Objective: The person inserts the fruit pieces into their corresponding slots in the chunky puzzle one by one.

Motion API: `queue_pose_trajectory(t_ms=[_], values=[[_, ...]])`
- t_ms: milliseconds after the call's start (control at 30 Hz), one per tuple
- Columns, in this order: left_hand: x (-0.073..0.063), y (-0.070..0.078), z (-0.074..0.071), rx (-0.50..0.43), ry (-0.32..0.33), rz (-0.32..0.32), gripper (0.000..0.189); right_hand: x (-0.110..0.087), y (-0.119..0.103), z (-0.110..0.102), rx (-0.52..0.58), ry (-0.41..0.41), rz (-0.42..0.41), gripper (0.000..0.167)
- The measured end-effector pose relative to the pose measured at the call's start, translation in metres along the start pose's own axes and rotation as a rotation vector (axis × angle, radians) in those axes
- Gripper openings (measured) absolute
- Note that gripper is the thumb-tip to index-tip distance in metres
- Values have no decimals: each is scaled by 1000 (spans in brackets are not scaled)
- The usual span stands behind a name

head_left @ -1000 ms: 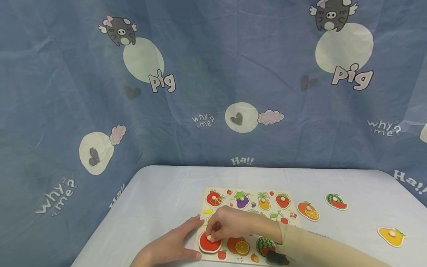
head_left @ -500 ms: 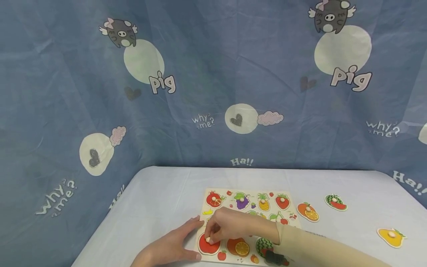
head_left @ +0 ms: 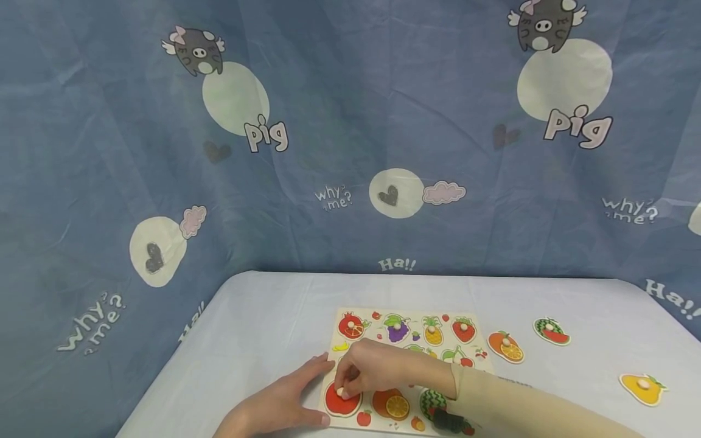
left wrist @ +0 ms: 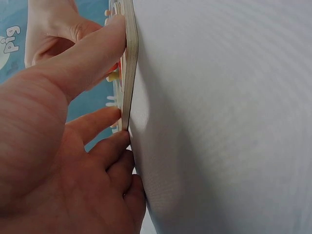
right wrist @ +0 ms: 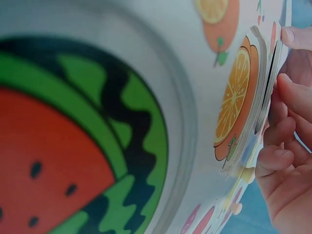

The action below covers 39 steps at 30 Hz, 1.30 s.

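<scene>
A pale wooden fruit puzzle board [head_left: 402, 420] lies on the white table. My right hand [head_left: 372, 368] reaches across it and pinches the small knob of a round red puzzle piece [head_left: 350, 406], which sits over the board's near left corner. Just right of that piece are the printed orange recess [head_left: 391, 405] and watermelon recess [head_left: 432, 400]. Along the board's left edge my left hand [head_left: 282, 395] is spread, its thumb and fingers touching the rim. The left wrist view shows the left thumb [left wrist: 92, 53] lying on the board's edge. My right forearm hides part of the board.
Right of the board lie loose knobbed pieces: an orange [head_left: 499, 345], a watermelon [head_left: 550, 333] and a yellow fruit [head_left: 641, 389]. Pomegranate [head_left: 350, 327], grape [head_left: 395, 331], pineapple [head_left: 432, 334] and strawberry [head_left: 463, 331] pieces fill the far row. A blue printed cloth [head_left: 328, 243] hangs behind the table.
The red piece has shifted slightly left and now looks flatter against the board, with my right hand still pinching its knob. My left hand has stayed in place.
</scene>
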State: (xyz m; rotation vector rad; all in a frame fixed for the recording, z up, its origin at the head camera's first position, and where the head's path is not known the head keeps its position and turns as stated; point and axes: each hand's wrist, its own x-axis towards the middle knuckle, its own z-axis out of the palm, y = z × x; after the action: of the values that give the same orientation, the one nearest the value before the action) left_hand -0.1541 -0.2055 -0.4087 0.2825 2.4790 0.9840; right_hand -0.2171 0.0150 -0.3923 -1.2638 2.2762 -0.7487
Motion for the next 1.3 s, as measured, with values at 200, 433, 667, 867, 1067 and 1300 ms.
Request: queue_pose_trajectory(t_ms=[200, 433, 667, 867, 1067, 1300], values=[[1, 0, 1, -21, -2, -32, 87, 0, 0, 1, -2, -3, -12, 6], [1, 0, 1, -21, 2, -32, 89, 0, 0, 1, -24, 6, -11, 5], [0, 0, 0, -9, 5, -17, 89, 0, 0, 0, -7, -4, -19, 6], [0, 0, 1, -7, 5, -19, 88, 0, 0, 1, -1, -18, -9, 8], [1, -1, 1, -3, 3, -10, 88, -1, 0, 1, 8, -23, -3, 9], [2, -1, 1, -2, 0, -15, 86, 0, 2, 0, 45, -44, -19, 11]])
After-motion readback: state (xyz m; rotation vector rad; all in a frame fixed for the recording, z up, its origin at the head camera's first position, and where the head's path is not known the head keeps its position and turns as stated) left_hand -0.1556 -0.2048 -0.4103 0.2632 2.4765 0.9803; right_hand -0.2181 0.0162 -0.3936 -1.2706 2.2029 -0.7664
